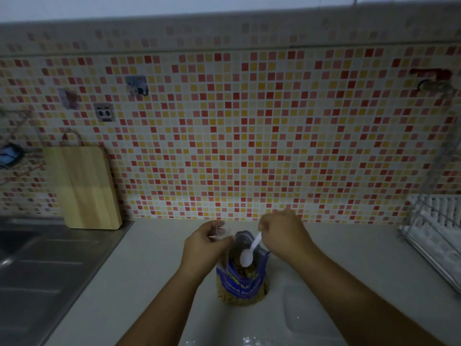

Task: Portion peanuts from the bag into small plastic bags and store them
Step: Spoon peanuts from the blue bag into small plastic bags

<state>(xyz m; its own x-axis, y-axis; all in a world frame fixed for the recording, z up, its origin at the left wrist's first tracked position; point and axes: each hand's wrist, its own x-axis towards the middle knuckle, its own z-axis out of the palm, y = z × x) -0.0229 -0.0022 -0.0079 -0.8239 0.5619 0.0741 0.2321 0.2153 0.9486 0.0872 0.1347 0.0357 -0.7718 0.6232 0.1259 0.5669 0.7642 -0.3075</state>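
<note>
Right grip (282, 236) pinches white plastic spoon (249, 252) at peanut bag (243, 283) mouth.

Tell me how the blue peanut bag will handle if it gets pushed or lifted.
The peanut bag stands upright, top open, so a sideways push would probably tip and spill it. Its flared rim looks soft, likely floppy when gripped. Peanuts show nearly to the top, so probably heavyish.

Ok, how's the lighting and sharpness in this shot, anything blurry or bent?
Head view: dim, bluish light throughout; the red-and-yellow mosaic tile wall bows from the wide lens; the fingers of the left hand are motion-blurred; the white plastic spoon over the blue peanut bag is fairly sharp.
</note>
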